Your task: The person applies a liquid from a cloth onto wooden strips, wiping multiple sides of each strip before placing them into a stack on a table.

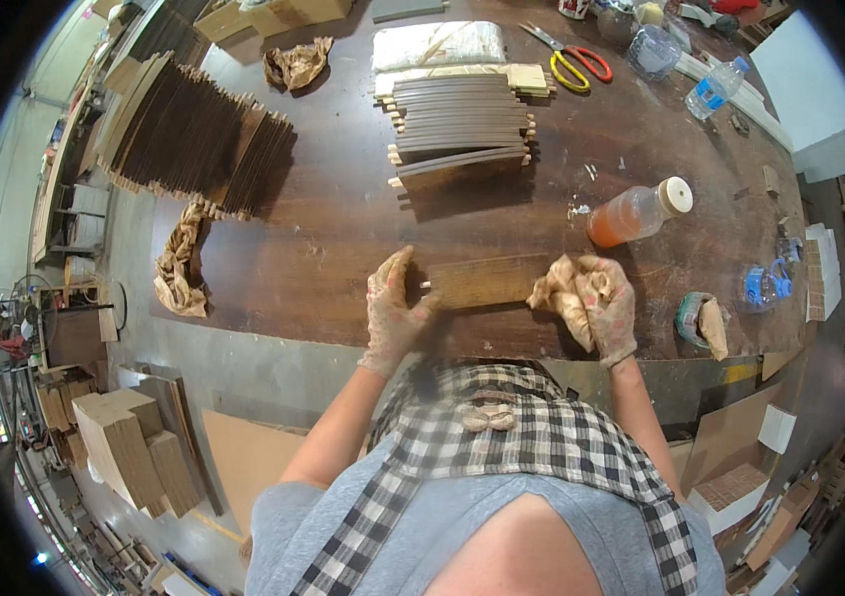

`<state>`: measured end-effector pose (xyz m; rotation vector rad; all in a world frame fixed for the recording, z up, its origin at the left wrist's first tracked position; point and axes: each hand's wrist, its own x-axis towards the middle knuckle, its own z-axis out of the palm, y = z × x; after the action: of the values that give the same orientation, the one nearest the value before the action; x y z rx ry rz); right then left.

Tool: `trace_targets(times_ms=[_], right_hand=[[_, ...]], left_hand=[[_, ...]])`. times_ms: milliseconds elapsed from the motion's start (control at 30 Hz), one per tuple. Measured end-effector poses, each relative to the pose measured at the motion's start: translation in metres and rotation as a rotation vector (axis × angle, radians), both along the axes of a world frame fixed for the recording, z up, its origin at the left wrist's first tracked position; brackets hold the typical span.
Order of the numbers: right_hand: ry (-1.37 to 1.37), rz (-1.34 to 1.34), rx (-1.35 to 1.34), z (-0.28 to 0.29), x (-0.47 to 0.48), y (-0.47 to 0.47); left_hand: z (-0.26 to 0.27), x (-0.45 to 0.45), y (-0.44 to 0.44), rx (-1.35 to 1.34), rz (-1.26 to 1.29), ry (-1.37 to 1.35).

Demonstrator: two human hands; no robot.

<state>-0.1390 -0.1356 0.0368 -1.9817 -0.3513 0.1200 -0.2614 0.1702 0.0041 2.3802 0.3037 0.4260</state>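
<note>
A dark brown wooden slat (493, 283) with a pale peg at its left end lies on the table in front of me. My left hand (395, 305), in a stained glove, is at that end with thumb and fingers apart; the thumb overlaps the slat's near corner, and whether it presses there is unclear. My right hand (607, 305), also gloved, grips a wad of crumpled brown paper (565, 298) at the slat's right end. Beyond the slat stands a stack of similar pegged slats (460, 123). A larger row of them (184, 134) stands at the left.
A bottle of orange liquid (627, 216) with a pale cap leans right of the slat. Scissors (571, 59) with red and yellow handles lie farther back. Crumpled paper (183, 264) rests at the left, a small tub (693, 320) near the front right edge, and a water bottle (717, 88) behind.
</note>
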Motion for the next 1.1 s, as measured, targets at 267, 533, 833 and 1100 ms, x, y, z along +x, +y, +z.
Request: trace_targets(times_ms=[267,533,833,1100], right_hand=[[-0.565,0.281,-0.200,-0.023,-0.004,0.138],[-0.278,-0.116,-0.210,-0.024,0.033,0.040],[-0.667,-0.024,-0.353,-0.025,-0.022,0.141],[-0.443,-0.075,-0.388,0.007,-0.012,0.100]], left_hand=[[-0.024,0.021,-0.004,0.108,-0.256,-0.001],[-0.009,0.022,0.022,0.039,-0.375,0.045],[-0.003,0.016,0.074,-0.020,-0.541,0.091],[0.009,0.010,0.086,-0.008,-0.572,-0.041]])
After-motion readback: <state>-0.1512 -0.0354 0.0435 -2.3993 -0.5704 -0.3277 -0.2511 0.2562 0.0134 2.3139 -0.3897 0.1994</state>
